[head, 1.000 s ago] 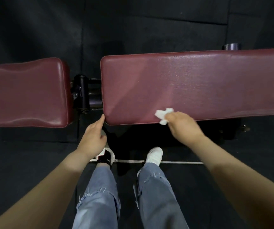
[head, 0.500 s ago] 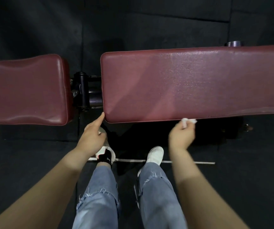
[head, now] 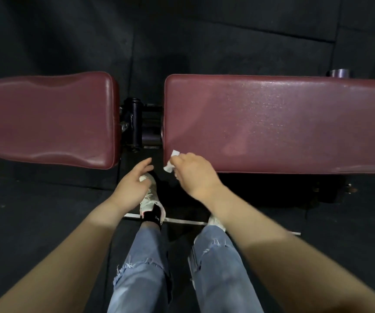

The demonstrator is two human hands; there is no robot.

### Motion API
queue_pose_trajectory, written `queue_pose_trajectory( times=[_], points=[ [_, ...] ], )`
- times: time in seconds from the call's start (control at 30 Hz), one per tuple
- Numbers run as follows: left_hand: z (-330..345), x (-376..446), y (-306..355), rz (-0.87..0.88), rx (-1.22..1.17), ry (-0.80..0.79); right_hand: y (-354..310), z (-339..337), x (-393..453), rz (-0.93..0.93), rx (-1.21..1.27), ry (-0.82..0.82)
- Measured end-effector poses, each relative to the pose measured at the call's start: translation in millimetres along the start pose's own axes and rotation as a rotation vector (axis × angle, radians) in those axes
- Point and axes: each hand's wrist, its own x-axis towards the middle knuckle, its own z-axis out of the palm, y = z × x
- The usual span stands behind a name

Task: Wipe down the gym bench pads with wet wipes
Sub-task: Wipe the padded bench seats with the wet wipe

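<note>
Head view, looking straight down at a maroon gym bench on dark rubber floor tiles [head: 46,222]. Two pads: the long back pad [head: 283,123] to the right, the shorter seat pad [head: 46,120] to the left, with the black hinge bracket [head: 134,125] in the gap between them.

Right hand [head: 193,175] pinches a crumpled white wet wipe [head: 170,160] between fingertips and thumb. The wipe sits at the near left corner of the back pad, touching its edge seam. Likely reason for the grip: a bunched wipe held at the fingertips reaches the corner and side seam better than a flat palm would.

Left hand [head: 134,186] is loose, fingers relaxed and empty, hovering just beside that corner, over the gap, not touching either pad. Probably ready to brace.

Back pad surface shows a speckled sheen across the top, consistent with moisture; the seat pad looks smooth and without that speckle, so my guess is it remains to be wiped.

Person stands close against the bench, ripped blue jeans [head: 141,267], white sneaker [head: 150,197] under the left hand.

No brand, label or writing legible on pads, frame or wipe.
</note>
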Motion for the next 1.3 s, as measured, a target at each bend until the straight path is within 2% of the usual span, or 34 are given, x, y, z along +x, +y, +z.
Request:
queue_pose_trajectory(
  times=[0.07,0.17,0.2,0.3,0.33,0.5,0.57,0.63,0.73,0.8,0.87,0.9,0.93,1.0,1.07,1.13,1.2,1.3],
  points=[
    [-3,-4,2,0.023,0.074,-0.031,16,-3,2,-0.261,-0.133,-0.045],
    [0,-8,7,0.05,0.114,-0.076,21,-13,15,-0.411,-0.275,-0.328],
    [1,-10,9,0.052,0.106,-0.088,21,-18,22,-0.451,-0.303,-0.353],
    [7,-10,11,0.09,0.097,-0.099,20,-25,48,-0.604,-0.294,-0.257],
    [9,-10,11,0.092,0.096,-0.112,24,-29,66,-0.584,-0.258,-0.191],
    [14,-5,7,0.102,0.085,-0.107,48,-75,160,0.009,-0.297,0.054],
    [15,-4,12,0.094,0.1,-0.082,40,-74,163,0.131,-0.248,0.138],
    [18,-5,19,0.103,0.082,-0.057,26,-58,135,0.091,-0.207,0.052],
    [20,-4,28,0.117,0.087,-0.03,17,-36,58,-0.298,-0.099,-0.167],
    [21,-2,30,0.1,0.093,-0.027,30,-26,27,-0.516,-0.151,-0.364],
    [23,-3,30,0.079,0.088,-0.019,41,-34,38,-0.617,-0.189,-0.44],
    [25,-4,30,0.079,0.074,-0.016,44,-42,55,-0.589,-0.179,-0.389],
    [27,-6,30,0.08,0.052,-0.016,49,-50,76,-0.513,-0.143,-0.271],
    [31,-7,29,0.067,0.021,-0.015,62,-74,121,-0.263,-0.18,-0.027],
    [34,-6,29,0.057,0.01,-0.01,74,-86,148,0.032,-0.241,0.095],
    [34,-6,29,0.069,0.036,-0.001,69,-80,152,0.213,-0.21,0.172],
    [33,-6,29,0.099,0.072,0.015,60,-57,125,0.149,-0.197,0.152],
    [34,-7,33,0.132,0.086,0.086,56,-30,44,-0.221,-0.064,-0.075]
  ],
)
